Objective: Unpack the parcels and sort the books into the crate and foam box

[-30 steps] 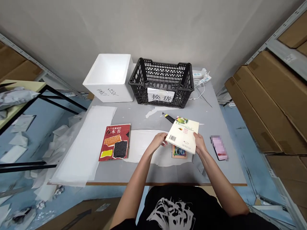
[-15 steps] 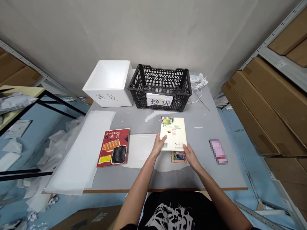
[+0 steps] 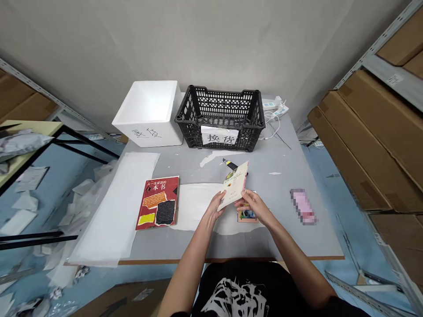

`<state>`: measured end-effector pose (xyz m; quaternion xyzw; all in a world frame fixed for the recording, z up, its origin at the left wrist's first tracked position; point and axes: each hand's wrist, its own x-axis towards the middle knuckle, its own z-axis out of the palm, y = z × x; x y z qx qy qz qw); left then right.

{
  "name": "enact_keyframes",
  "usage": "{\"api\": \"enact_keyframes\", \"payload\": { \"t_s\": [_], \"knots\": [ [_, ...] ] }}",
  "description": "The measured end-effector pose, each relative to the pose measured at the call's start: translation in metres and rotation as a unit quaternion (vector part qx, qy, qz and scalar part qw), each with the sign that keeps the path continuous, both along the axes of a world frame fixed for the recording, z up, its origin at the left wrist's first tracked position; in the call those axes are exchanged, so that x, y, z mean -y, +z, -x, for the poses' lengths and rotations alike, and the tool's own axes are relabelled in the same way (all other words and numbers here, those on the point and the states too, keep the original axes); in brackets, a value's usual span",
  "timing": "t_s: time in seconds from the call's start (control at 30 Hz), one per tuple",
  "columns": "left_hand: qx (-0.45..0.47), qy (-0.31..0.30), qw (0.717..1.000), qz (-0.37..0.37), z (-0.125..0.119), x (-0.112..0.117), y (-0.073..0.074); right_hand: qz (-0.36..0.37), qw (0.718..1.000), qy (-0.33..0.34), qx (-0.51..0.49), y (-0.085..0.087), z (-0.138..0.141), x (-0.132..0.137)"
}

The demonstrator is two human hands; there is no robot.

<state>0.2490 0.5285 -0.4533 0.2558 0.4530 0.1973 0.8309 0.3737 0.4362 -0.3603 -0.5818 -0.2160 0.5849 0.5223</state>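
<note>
A cream book (image 3: 234, 186) with "Beautiful" on its cover is held tilted above the table between my two hands. My left hand (image 3: 215, 205) grips its lower left side, thumb on the cover. On the right edge, my right hand (image 3: 254, 204) closes around the book near its lower corner. Partly hidden under my right hand lies a small colourful book (image 3: 247, 215). Just beyond the held book is a black and yellow utility knife (image 3: 229, 164), partly covered by it. To the left, a red book (image 3: 157, 203) lies flat on the table.
A white foam box (image 3: 148, 132) and a black plastic crate (image 3: 220, 119) stand at the back, both with handwriting on the front. White sheets (image 3: 112, 211) cover the table's left side. A pixelated pink object (image 3: 303, 206) lies at right, near power strips (image 3: 277, 108) and cables behind.
The cream book has turned from nearly flat to a steep tilt, its right edge lifted. My right hand moved up along that edge. The utility knife behind it now shows.
</note>
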Motion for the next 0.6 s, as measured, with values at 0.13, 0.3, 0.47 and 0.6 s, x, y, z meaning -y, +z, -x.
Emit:
{"api": "enact_keyframes", "payload": {
  "t_s": [0.13,0.3,0.47,0.6],
  "knots": [
    [0.000,0.017,1.000,-0.003,0.004,-0.004,0.000,0.038,0.999,0.033,0.000,0.003,-0.003,-0.001],
    [0.006,0.034,0.999,-0.026,0.007,-0.011,0.002,0.054,0.995,0.053,0.071,0.000,0.000,0.000],
    [0.008,0.038,0.997,-0.063,0.010,-0.016,0.003,0.037,0.995,0.071,0.065,-0.007,0.004,0.002],
    [0.006,0.042,0.994,-0.098,0.016,-0.018,0.008,0.023,0.995,0.093,0.017,-0.009,0.002,0.008]
  ]
}}
